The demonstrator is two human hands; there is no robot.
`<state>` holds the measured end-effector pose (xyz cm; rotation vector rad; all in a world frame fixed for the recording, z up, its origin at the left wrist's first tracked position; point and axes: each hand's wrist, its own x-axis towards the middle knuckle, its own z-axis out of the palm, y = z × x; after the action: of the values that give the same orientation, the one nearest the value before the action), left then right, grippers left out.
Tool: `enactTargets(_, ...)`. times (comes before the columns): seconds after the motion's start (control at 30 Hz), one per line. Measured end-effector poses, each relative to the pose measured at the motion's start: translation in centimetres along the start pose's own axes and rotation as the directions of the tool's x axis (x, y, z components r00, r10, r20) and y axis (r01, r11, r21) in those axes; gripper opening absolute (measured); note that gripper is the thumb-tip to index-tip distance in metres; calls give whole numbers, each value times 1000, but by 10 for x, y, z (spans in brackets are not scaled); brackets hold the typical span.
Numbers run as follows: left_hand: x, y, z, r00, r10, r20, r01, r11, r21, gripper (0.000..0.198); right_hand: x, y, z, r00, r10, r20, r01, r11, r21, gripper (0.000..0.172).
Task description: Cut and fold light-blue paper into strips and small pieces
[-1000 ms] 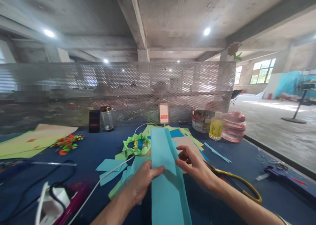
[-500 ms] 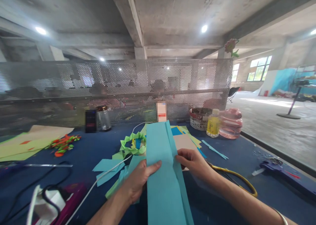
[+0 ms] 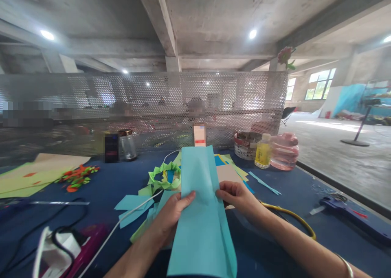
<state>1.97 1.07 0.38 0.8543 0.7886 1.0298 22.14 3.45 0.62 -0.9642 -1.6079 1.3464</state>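
A long light-blue paper strip (image 3: 200,229) is held up in front of me, creased lengthwise along its right side. My left hand (image 3: 175,209) grips its left edge, thumb on the front face and fingers hidden behind. At the right edge, my right hand (image 3: 233,193) pinches the paper between thumb and curled fingers. Behind the strip on the left are a zigzag-folded green paper ring (image 3: 155,180) and cut light-blue pieces (image 3: 131,202). Beige paper (image 3: 227,175) and green sheets lie behind it on the right.
Across the blue table (image 3: 113,188) are a glass jar (image 3: 128,145), a basket (image 3: 247,145), a yellow-labelled bottle (image 3: 263,152), a pink bottle (image 3: 284,152), a purple hot-glue gun (image 3: 357,215), a power strip (image 3: 88,245) with cables, and a mesh divider (image 3: 146,107) at the back.
The paper's raised right fold has opened out flatter, and its lower end has spread wider to the left. My left hand has shifted slightly left and up, still gripping.
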Motion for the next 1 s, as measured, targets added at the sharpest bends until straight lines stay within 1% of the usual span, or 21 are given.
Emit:
enactTargets(0.1, 0, 2, 1, 996, 42, -84, -41, 999, 20, 27, -1, 3, 1, 999, 7, 54, -3, 997, -80, 44)
enactTargets(0.17, 0, 3, 0, 990, 74, -123, -74, 997, 7, 27, -1, 5, 1, 996, 24, 85, -10, 988, -154, 41)
enactTargets(0.23, 1, 5, 0, 984, 83, -155, -87, 996, -17, 29, -1, 7, 0, 994, 31, 103, -11, 982, -189, 42)
enactTargets(0.33, 1, 7, -1, 983, 48, -175, -61, 996, -71, 29, -1, 10, -1, 991, 15, 130, 7, 986, -164, 45)
enactTargets(0.47, 1, 8, -1, 987, -37, -157, 15, 990, -140, 26, 0, 9, -1, 989, 20, 150, -3, 993, -117, 46)
enactTargets(0.57, -1, 8, 2, 982, -81, -171, 54, 987, -154, 24, 0, 7, 0, 986, 26, 167, -11, 996, -88, 45)
enactTargets(0.67, -1, 10, 4, 978, -83, -192, 57, 988, -140, 23, -1, 5, 0, 982, 36, 188, -23, 997, -71, 44)
enactTargets(0.77, 0, 10, 3, 977, -63, -203, 45, 994, -96, 24, -3, 2, 1, 982, 63, 177, -55, 997, -51, 41)
enactTargets(0.93, -1, 7, 4, 992, 16, -125, -18, 1000, -19, 29, -5, -8, 5, 995, 52, 85, -56, 998, 41, 42)
enactTargets(1.0, -3, 5, 6, 994, 10, -110, -9, 1000, 10, 30, -5, -11, 4, 997, 67, 37, -70, 994, 82, 42)
